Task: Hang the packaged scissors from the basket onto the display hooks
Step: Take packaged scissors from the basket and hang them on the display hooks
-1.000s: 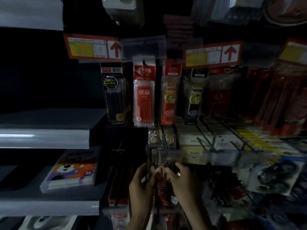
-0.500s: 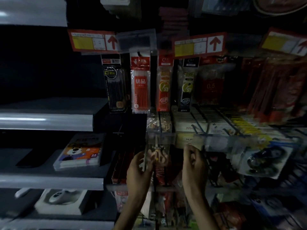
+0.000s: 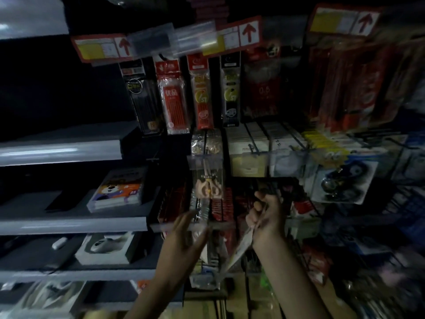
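A packaged pair of scissors point(image 3: 208, 184) with peach handles hangs on a display hook point(image 3: 205, 157) in the middle of the rack, behind a clear price tag holder. My left hand point(image 3: 184, 236) is below it, blurred, fingers straight and holding nothing. To the right, my right hand point(image 3: 266, 215) is curled around a flat pale package point(image 3: 239, 249) that slants down and left from the fist; what is inside it is not clear. The basket is out of view.
Pen and refill packs point(image 3: 174, 97) hang on the hooks above, under red arrow price tags point(image 3: 239, 34). Grey shelves point(image 3: 69, 150) at left carry boxed goods. Wire hooks and hanging packages point(image 3: 340, 180) crowd the right side. The scene is dim.
Both hands have come down away from the hung scissors pack. The left hand let go and dropped lower. The right hand moved right and down, and a pale package now shows in it.
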`<control>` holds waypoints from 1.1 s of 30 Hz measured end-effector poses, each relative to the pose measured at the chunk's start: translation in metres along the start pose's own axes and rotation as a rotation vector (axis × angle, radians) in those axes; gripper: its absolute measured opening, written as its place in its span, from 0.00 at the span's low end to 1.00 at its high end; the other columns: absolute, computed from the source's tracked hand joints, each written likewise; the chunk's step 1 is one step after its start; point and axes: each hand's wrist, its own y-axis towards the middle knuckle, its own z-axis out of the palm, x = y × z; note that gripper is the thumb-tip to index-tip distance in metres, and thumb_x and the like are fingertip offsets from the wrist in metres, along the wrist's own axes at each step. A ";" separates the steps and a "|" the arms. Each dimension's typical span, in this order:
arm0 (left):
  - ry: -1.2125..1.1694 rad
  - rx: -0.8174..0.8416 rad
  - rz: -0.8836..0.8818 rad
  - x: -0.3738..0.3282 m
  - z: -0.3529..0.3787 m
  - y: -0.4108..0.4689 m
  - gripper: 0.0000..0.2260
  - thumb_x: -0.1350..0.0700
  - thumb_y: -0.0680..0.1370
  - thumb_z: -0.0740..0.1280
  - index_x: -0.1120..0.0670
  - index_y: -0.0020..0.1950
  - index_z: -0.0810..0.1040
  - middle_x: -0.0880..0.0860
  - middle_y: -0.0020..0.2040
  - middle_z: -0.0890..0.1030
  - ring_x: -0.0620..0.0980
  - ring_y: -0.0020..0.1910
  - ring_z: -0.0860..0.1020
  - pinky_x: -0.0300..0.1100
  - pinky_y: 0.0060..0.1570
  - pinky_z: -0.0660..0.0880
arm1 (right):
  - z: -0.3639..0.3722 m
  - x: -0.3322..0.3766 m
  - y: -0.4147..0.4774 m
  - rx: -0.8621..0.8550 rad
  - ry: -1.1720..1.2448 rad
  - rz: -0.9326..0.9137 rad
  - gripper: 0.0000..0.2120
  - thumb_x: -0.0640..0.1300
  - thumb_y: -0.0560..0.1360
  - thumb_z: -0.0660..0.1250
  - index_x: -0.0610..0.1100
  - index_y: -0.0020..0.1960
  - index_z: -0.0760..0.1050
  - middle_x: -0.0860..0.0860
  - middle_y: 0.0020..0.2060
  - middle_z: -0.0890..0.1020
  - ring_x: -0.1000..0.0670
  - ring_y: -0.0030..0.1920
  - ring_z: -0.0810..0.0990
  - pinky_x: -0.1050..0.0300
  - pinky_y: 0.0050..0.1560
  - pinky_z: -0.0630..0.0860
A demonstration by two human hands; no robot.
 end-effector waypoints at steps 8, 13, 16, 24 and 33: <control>0.100 0.266 0.145 -0.006 0.020 -0.055 0.36 0.19 0.69 0.65 0.31 0.74 0.71 0.28 0.71 0.70 0.32 0.69 0.72 0.37 0.67 0.74 | -0.015 -0.004 -0.002 0.027 0.112 0.190 0.20 0.44 0.86 0.49 0.43 0.37 0.67 0.53 0.21 0.64 0.53 0.15 0.61 0.70 0.22 0.59; 0.267 0.213 0.365 -0.011 0.024 -0.061 0.26 0.33 0.75 0.70 0.29 0.73 0.69 0.29 0.68 0.71 0.32 0.62 0.76 0.31 0.54 0.77 | -0.017 -0.008 -0.004 0.017 0.179 0.180 0.21 0.44 0.86 0.49 0.44 0.36 0.65 0.53 0.18 0.64 0.54 0.15 0.61 0.71 0.21 0.58; 0.301 0.129 0.399 -0.003 0.029 -0.059 0.18 0.42 0.79 0.65 0.33 0.70 0.72 0.35 0.62 0.77 0.39 0.51 0.82 0.41 0.44 0.82 | -0.013 -0.011 -0.009 0.037 0.215 0.154 0.21 0.43 0.86 0.48 0.44 0.36 0.65 0.52 0.19 0.65 0.53 0.15 0.62 0.63 0.24 0.60; -0.396 0.114 -0.061 0.009 0.014 -0.039 0.06 0.64 0.82 0.70 0.54 0.54 0.84 0.52 0.45 0.88 0.49 0.43 0.86 0.41 0.40 0.81 | -0.029 -0.006 -0.021 0.214 -0.164 0.112 0.18 0.50 0.86 0.59 0.37 0.58 0.81 0.43 0.48 0.85 0.44 0.51 0.84 0.53 0.50 0.75; -0.758 0.224 -0.283 0.018 0.014 -0.025 0.09 0.63 0.81 0.69 0.60 0.60 0.83 0.60 0.55 0.87 0.59 0.54 0.86 0.51 0.53 0.84 | -0.016 -0.023 -0.032 0.427 -0.767 -0.306 0.12 0.52 0.75 0.76 0.48 0.56 0.85 0.51 0.51 0.88 0.46 0.57 0.85 0.47 0.60 0.80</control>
